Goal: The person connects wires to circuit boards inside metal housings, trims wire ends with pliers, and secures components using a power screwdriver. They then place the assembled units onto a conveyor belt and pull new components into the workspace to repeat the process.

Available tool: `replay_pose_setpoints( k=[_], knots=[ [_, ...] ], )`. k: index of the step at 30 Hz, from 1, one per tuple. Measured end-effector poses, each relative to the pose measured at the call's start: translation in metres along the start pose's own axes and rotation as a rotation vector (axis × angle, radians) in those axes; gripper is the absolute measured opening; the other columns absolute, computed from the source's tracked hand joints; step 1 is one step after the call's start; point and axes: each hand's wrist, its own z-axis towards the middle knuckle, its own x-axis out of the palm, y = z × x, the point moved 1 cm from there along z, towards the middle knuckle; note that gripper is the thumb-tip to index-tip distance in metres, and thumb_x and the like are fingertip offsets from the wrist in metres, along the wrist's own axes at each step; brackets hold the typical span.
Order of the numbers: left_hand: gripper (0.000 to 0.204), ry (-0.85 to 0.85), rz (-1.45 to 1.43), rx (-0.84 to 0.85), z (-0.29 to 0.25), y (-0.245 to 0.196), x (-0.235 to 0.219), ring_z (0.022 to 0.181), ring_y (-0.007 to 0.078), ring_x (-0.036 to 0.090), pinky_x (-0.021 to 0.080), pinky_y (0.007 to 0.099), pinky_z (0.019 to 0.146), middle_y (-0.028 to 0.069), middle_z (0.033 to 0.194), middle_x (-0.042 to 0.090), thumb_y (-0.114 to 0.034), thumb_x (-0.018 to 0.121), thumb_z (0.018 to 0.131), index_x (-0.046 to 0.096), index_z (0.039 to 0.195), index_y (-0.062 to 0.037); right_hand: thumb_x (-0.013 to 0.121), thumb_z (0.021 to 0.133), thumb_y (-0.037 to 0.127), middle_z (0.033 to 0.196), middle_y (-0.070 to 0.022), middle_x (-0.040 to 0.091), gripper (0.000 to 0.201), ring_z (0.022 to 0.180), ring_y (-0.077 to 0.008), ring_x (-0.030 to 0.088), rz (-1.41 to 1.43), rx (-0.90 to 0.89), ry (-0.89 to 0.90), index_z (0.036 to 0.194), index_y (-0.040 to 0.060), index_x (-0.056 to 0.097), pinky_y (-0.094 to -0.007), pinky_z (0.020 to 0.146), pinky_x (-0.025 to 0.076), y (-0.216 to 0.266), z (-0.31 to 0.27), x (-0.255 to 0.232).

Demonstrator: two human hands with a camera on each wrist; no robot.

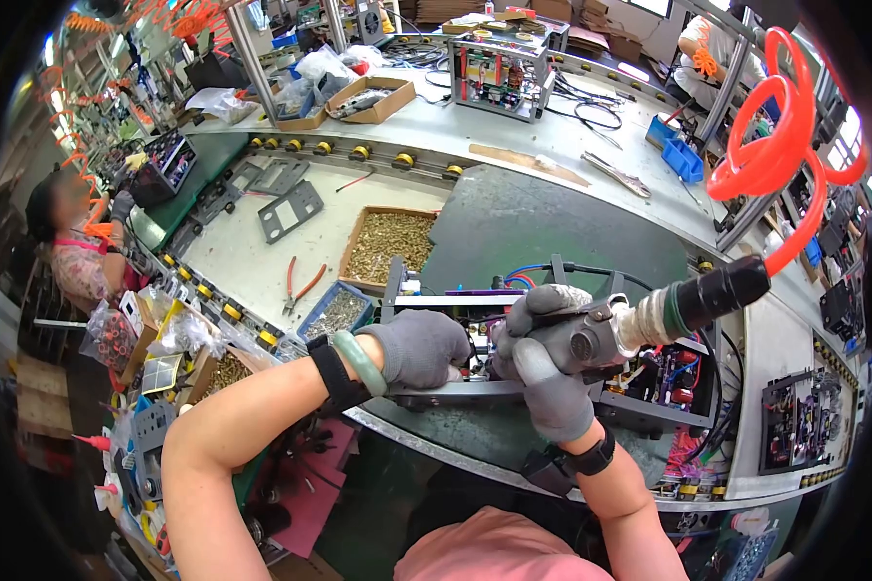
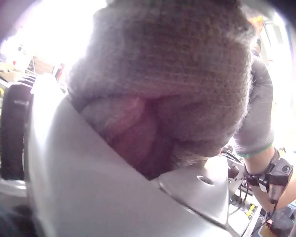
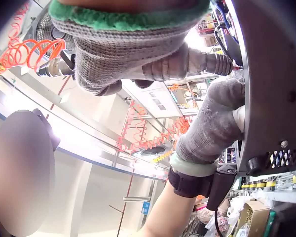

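My left hand (image 1: 421,349), in a grey knit glove, curls over the edge of a grey metal chassis (image 1: 455,392) on the bench in front of me. In the left wrist view the gloved palm (image 2: 163,84) presses on the chassis plate (image 2: 202,190). My right hand (image 1: 543,363) grips a pneumatic screwdriver (image 1: 649,310) just right of the left hand, its tip hidden behind the fingers. An orange coiled hose (image 1: 780,145) runs from the tool's rear. The right wrist view shows the glove (image 3: 123,44) wrapped round the tool body (image 3: 187,61), with the left hand (image 3: 212,123) at the chassis panel (image 3: 271,89).
A cardboard box of screws (image 1: 388,242), a blue tray of screws (image 1: 334,312) and red-handled pliers (image 1: 300,284) lie beyond my left hand. A dark green mat (image 1: 552,228) lies behind the chassis. Circuit boards (image 1: 799,416) sit at the right. Another person (image 1: 68,242) sits at far left.
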Motion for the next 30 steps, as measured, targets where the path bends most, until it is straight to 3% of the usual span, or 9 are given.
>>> replay_pose_setpoints(
  k=[10, 13, 15, 18, 19, 20, 22, 25, 30],
  knots=[
    [0.017, 0.024, -0.038, -0.02, 0.002, 0.002, 0.0, 0.079, 0.0349, 0.066, 0.05, 0.0452, 0.07, 0.0162, 0.077, 0.066, -0.024, 0.068, 0.081, 0.07, 0.082, -0.007, 0.054, 0.077, -0.012, 0.109, -0.0009, 0.052, 0.051, 0.099, -0.0111, 0.051, 0.137, -0.058, 0.169, 0.12, 0.014, 0.049, -0.034, 0.089, 0.048, 0.0, -0.009, -0.006],
    [0.017, 0.031, -0.038, -0.018, 0.002, 0.003, 0.0, 0.079, 0.0344, 0.067, 0.051, 0.045, 0.07, 0.0158, 0.077, 0.066, -0.024, 0.068, 0.081, 0.071, 0.084, -0.0075, 0.069, 0.079, 0.008, 0.101, -0.0002, 0.052, 0.049, 0.082, -0.0137, 0.054, 0.088, -0.06, 0.065, 0.124, 0.0179, 0.052, -0.0314, 0.067, 0.048, -0.006, -0.01, -0.006],
    [0.017, 0.031, -0.035, -0.009, 0.003, 0.003, -0.001, 0.079, 0.0344, 0.067, 0.051, 0.045, 0.071, 0.0157, 0.077, 0.066, -0.024, 0.068, 0.081, 0.072, 0.085, -0.0079, 0.058, 0.078, -0.01, 0.106, -0.0007, 0.054, 0.046, 0.097, -0.0113, 0.052, 0.155, 0.023, 0.144, 0.118, 0.0124, 0.052, -0.0347, 0.086, 0.049, -0.01, -0.009, -0.011],
    [0.023, 0.095, -0.011, -0.034, 0.008, 0.007, 0.006, 0.089, 0.0351, 0.069, 0.053, 0.0438, 0.08, 0.0176, 0.09, 0.07, -0.026, 0.067, 0.081, 0.073, 0.094, -0.007, 0.063, 0.077, -0.006, 0.103, -0.0002, 0.058, 0.04, 0.096, -0.0107, 0.055, -0.487, -0.027, 0.238, 0.114, 0.0077, 0.057, -0.0333, 0.087, 0.049, 0.003, 0.003, 0.001],
    [0.025, -0.012, -0.014, 0.038, 0.011, 0.016, 0.016, 0.09, 0.0352, 0.069, 0.053, 0.0438, 0.08, 0.0176, 0.091, 0.071, -0.027, 0.066, 0.082, 0.073, 0.095, -0.0069, 0.067, 0.076, -0.001, 0.097, -0.0019, 0.062, 0.035, 0.091, -0.0095, 0.058, -0.468, -0.156, 0.242, 0.11, 0.003, 0.06, -0.0289, 0.083, 0.048, 0.009, 0.007, 0.013],
    [0.027, -0.119, -0.02, 0.108, 0.014, 0.027, 0.028, 0.09, 0.0353, 0.069, 0.053, 0.0438, 0.081, 0.0177, 0.092, 0.071, -0.029, 0.066, 0.083, 0.072, 0.097, -0.0069, 0.07, 0.074, 0.003, 0.088, -0.0037, 0.064, 0.036, 0.08, -0.0102, 0.06, -0.14, 0.071, 0.202, 0.109, 0.0004, 0.06, -0.0263, 0.076, 0.049, 0.021, 0.015, 0.029],
    [0.035, -0.257, -0.184, 0.181, 0.016, 0.037, 0.036, 0.102, 0.0335, 0.067, 0.052, 0.0413, 0.088, 0.0143, 0.106, 0.07, -0.029, 0.067, 0.082, 0.068, 0.112, -0.0127, 0.072, 0.074, 0.007, 0.083, -0.0054, 0.064, 0.034, 0.072, -0.0104, 0.059, -0.276, -0.233, 0.202, 0.105, -0.0008, 0.06, -0.0261, 0.069, 0.049, -0.007, 0.027, 0.039],
    [0.056, -0.065, -0.37, 0.028, 0.013, 0.03, 0.024, 0.124, 0.021, 0.053, 0.04, 0.0351, 0.109, 0.0096, 0.131, 0.058, -0.022, 0.081, 0.076, 0.059, 0.128, -0.013, 0.074, 0.073, 0.01, 0.08, -0.0088, 0.066, 0.033, 0.07, -0.0128, 0.062, -0.426, -0.21, 0.29, 0.099, -0.0009, 0.06, -0.0291, 0.068, 0.051, -0.006, 0.038, 0.039],
    [0.041, -0.124, -0.139, 0.128, 0.016, 0.037, 0.03, 0.11, 0.0319, 0.064, 0.051, 0.0395, 0.094, 0.0123, 0.118, 0.068, -0.028, 0.066, 0.083, 0.064, 0.123, -0.0189, 0.074, 0.073, 0.01, 0.081, -0.0081, 0.066, 0.032, 0.071, -0.0132, 0.063, -0.483, -0.218, 0.263, 0.099, -0.0007, 0.06, -0.0301, 0.068, 0.051, -0.008, 0.034, 0.036]
  ],
)
